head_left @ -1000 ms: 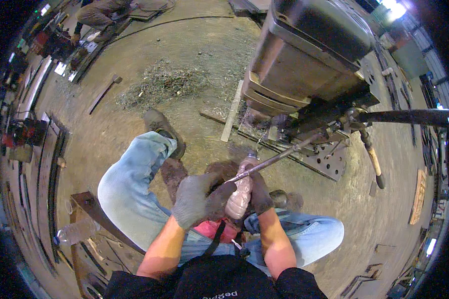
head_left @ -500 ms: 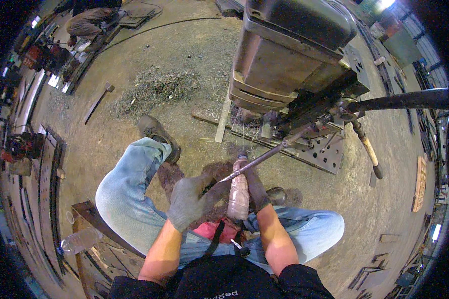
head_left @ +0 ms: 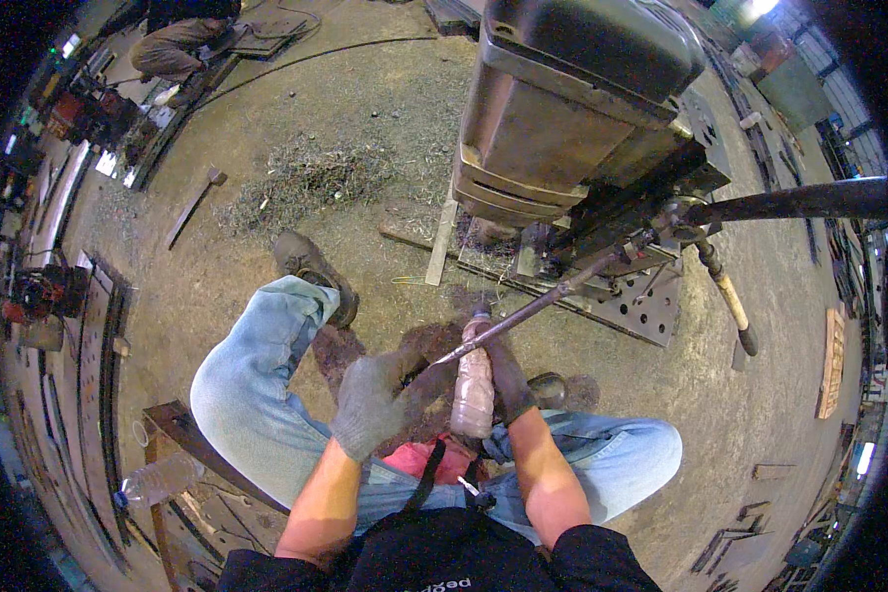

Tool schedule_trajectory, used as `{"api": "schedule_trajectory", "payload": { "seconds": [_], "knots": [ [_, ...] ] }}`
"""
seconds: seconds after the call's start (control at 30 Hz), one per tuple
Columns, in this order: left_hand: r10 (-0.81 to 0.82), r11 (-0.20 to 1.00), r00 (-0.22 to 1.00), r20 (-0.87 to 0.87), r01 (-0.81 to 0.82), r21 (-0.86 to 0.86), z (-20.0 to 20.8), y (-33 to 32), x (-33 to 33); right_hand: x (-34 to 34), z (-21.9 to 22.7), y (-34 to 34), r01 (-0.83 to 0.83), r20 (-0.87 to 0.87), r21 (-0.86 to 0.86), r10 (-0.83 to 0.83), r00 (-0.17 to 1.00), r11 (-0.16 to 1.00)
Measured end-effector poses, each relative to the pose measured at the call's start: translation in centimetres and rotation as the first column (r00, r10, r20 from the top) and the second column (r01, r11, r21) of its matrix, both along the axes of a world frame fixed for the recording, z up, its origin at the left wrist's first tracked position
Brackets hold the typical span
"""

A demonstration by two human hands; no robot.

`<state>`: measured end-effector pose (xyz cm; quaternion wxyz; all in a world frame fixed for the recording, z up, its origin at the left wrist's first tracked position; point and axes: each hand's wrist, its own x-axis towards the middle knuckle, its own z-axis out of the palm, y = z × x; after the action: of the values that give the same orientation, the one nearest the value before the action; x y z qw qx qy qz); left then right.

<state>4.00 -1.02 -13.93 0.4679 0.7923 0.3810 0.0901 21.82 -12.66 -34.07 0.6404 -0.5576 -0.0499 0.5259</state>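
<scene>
On my feed the R hand (head_left: pixel 510 380), dark-gloved, is clamped on the R side of the cloudy bottle (head_left: pixel 476 395), low ctr of view, cap end pointing away from me. L hand (head_left: pixel 367 407), in a grey glove, is by the near end of the metal rod (head_left: pixel 553 294); can't tell if it grips, fingers too dark. Bottle's btwn the hands, w/ the rod crossing over its upper part. Rod runs up R to the big machine (head_left: pixel 533 148), perforated plate (head_left: pixel 637 321) beneath. Ahead I've got metal shavings (head_left: pixel 321 183), w/ a hammer (head_left: pixel 194 209) to their L. Clear bottle (head_left: pixel 163 481) is lower L, nr the jeans (head_left: pixel 257 385). Another person (head_left: pixel 180 51) is top L.
</scene>
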Motion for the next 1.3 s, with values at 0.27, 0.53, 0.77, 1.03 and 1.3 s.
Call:
{"api": "schedule_trajectory", "payload": {
  "seconds": [0.27,0.53,0.77,1.03,1.3],
  "knots": [
    [0.006,1.0,0.999,-0.032,-0.005,0.027,0.1,0.0,0.1,0.4,0.7,-0.3,-0.011,-0.056,-0.073,0.007,0.998,0.997],
    [0.032,0.999,0.999,0.023,-0.033,0.016,1.0,-0.2,0.4,-0.5,3.8,0.1,0.126,-0.294,0.126,-0.084,0.952,0.984],
    [-0.013,0.999,1.0,0.027,0.011,0.048,1.3,0.0,0.4,-0.4,0.7,-0.4,0.067,-0.235,0.059,-0.052,0.971,0.996],
    [0.004,0.999,1.0,-0.016,-0.003,0.046,0.3,0.1,-0.1,0.1,0.7,-0.2,0.021,-0.241,0.007,-0.019,0.97,1.0],
    [-0.02,0.993,1.0,-0.004,0.02,0.119,-0.3,0.0,-0.3,0.4,-2.9,-0.8,-0.015,-0.086,-0.042,0.011,0.996,0.999]
  ]
}}
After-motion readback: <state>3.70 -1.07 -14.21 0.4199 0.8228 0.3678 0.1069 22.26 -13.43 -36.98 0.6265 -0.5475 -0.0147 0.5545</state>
